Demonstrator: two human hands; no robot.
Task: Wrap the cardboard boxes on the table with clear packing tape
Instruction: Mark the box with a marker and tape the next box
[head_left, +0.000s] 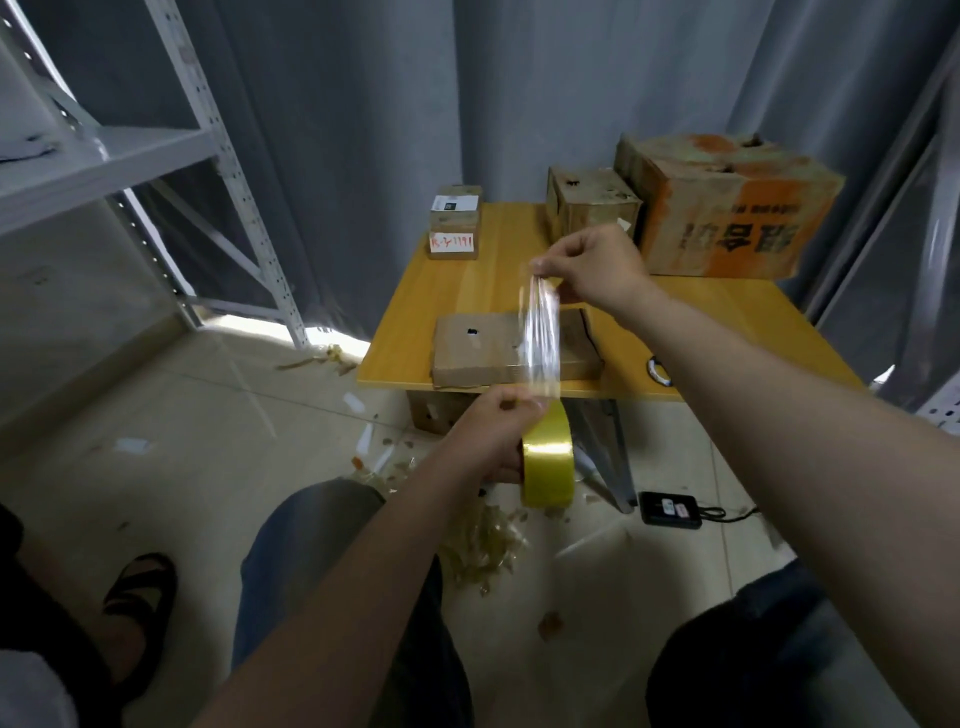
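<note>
A flat cardboard box (478, 348) lies at the near edge of the wooden table (675, 338). In front of the table my left hand (493, 436) grips a yellowish roll of packing tape (549, 465). A clear strip of tape (541, 338) runs upward from the roll, stretched in the air above the flat box. My right hand (592, 265) pinches the strip's free end. A small labelled box (454, 223) stands at the table's far left. A medium box (592, 202) and a large orange-printed box (727, 208) stand at the far right.
A grey metal shelf (130, 156) stands at the left, with grey curtains behind the table. Tape scraps (483, 545) litter the tiled floor. A black device with a cable (670, 510) lies near the table leg. Another box (436, 413) sits under the table. My knees are at the bottom.
</note>
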